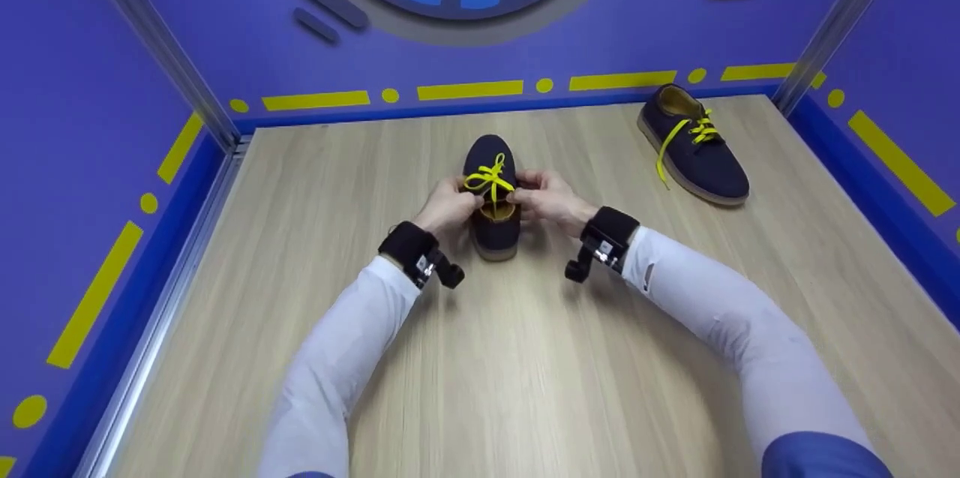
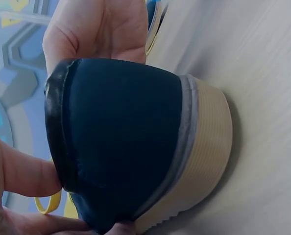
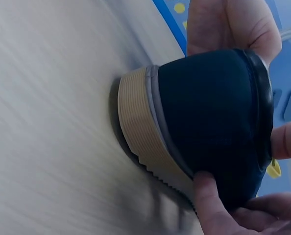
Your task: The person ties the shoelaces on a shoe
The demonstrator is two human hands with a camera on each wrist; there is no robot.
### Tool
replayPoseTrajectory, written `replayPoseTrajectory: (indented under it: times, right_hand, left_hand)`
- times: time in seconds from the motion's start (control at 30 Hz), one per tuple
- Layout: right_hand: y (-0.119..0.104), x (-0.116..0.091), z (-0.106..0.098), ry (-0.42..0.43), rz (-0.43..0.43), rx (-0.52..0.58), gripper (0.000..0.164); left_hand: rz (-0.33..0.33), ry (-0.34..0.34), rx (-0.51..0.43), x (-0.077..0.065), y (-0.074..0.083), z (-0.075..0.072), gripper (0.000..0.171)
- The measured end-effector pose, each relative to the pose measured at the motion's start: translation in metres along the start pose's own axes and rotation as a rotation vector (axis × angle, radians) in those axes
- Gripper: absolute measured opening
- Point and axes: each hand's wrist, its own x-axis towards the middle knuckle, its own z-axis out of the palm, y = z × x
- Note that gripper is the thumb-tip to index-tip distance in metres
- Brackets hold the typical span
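Observation:
A dark shoe (image 1: pixel 495 238) with a tan sole sits on the table, its toe pointing away from me. Its yellow laces (image 1: pixel 491 177) are tied in a bow. From the left side, my left hand (image 1: pixel 448 205) grips the shoe, thumb at the opening's edge and fingers along the outer side. My right hand (image 1: pixel 553 200) grips the opposite side in the same manner. Both wrist views show the heel (image 2: pixel 121 122) close up, with each thumb on the collar. Parts of the fingers are hidden by the shoe.
Another dark shoe (image 1: pixel 697 151) rests at the back right, toe angled toward the front right, with a yellow lace end hanging over its side. Blue panels with yellow marks (image 1: pixel 470 91) border the wooden table (image 1: pixel 525 380) at the back and sides. Metal posts stand at the back corners.

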Motion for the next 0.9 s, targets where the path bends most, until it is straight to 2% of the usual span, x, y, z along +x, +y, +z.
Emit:
replayPoseTrajectory:
  times: [0.1, 0.2, 0.3, 0.4, 0.5, 0.6, 0.8, 0.9]
  right_hand:
    - [-0.002, 0.013, -0.001, 0.025, -0.024, -0.016, 0.068]
    - [-0.003, 0.024, -0.002, 0.035, -0.036, -0.002, 0.066]
    - [-0.009, 0.029, 0.001, 0.051, -0.023, -0.017, 0.061]
    - [-0.009, 0.034, 0.001, 0.063, -0.021, -0.02, 0.059]
    - [-0.008, 0.037, 0.0, 0.089, -0.037, -0.051, 0.06]
    - [-0.006, 0.039, 0.0, 0.112, -0.052, -0.088, 0.061]
    - [-0.006, 0.038, -0.001, 0.101, -0.064, -0.073, 0.06]
    - [-0.007, 0.036, -0.002, 0.083, -0.066, -0.082, 0.06]
  left_hand:
    - [-0.007, 0.028, -0.029, 0.012, 0.002, -0.002, 0.042]
    - [-0.019, 0.047, -0.109, 0.022, 0.002, -0.004, 0.042]
    - [-0.03, 0.063, -0.142, 0.03, 0.002, -0.006, 0.042]
    - [-0.025, 0.077, -0.122, 0.035, 0.001, -0.007, 0.041]
    - [0.011, 0.087, -0.044, 0.038, 0.0, -0.007, 0.04]
    - [0.04, 0.088, -0.007, 0.039, 0.0, -0.007, 0.04]
    - [0.052, 0.084, -0.046, 0.039, -0.002, -0.005, 0.039]
    - [0.056, 0.096, -0.023, 0.037, -0.003, -0.005, 0.039]
